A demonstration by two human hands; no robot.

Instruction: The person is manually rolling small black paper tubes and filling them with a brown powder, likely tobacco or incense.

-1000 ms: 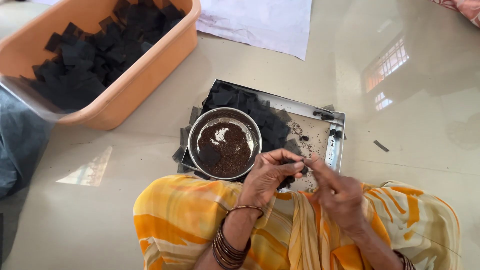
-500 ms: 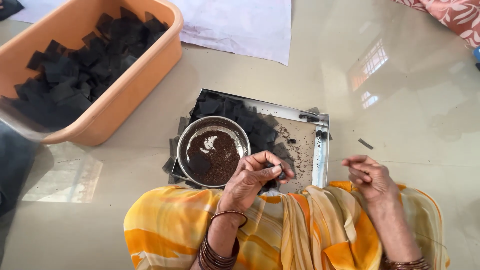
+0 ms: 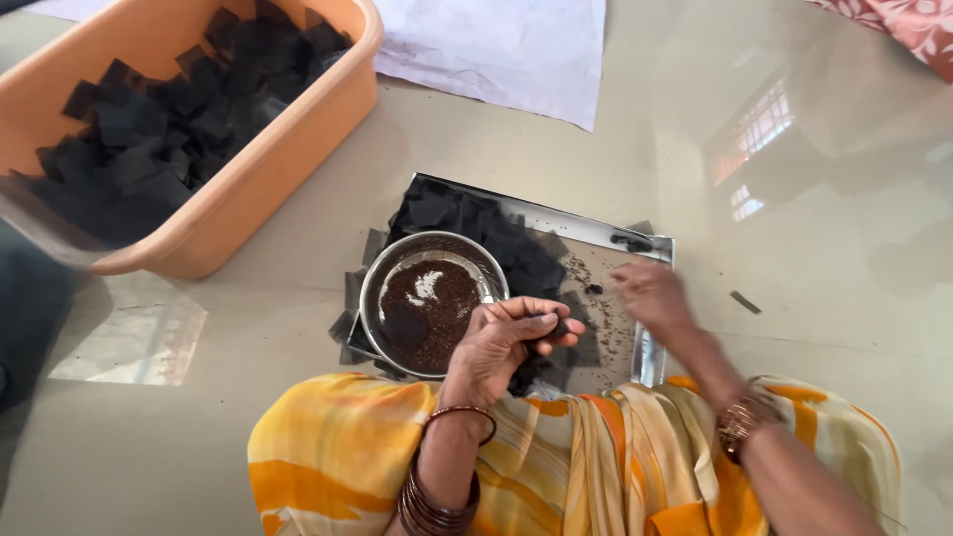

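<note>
- Far out to the left of both hands sits one orange plastic tub (image 3: 248, 189), heaped with black cloth squares (image 3: 169, 139), too many and too overlapped to count.
- Beyond the tub, up past the hands, one white sheet (image 3: 506, 50) lies flat on the glossy floor (image 3: 824, 248).
- Closer in, one round steel bowl (image 3: 382, 278) sits just left of the left hand, holding dark brown seeds (image 3: 442, 308) with one small dark piece lying on them.
- The bowl rests on one flat steel tray (image 3: 606, 230), where more loose black squares (image 3: 467, 223) are piled beyond the hands and stray seeds are scattered.
- The left hand (image 3: 501, 347) is curled, fingers together, pinched round a small black cloth bundle (image 3: 536, 342) held over the tray's near edge, just right of the bowl.
- The right hand (image 3: 650, 293) hovers over the tray's right part, blurred; I cannot tell whether its fingers are apart or closed, or whether they hold anything.
- Bangles on the left wrist, one watch (image 3: 740, 427) on the right, yellow-orange draped cloth (image 3: 338, 447) below both.
- One small dark scrap (image 3: 745, 302) lies on the floor just right of the right hand.
</note>
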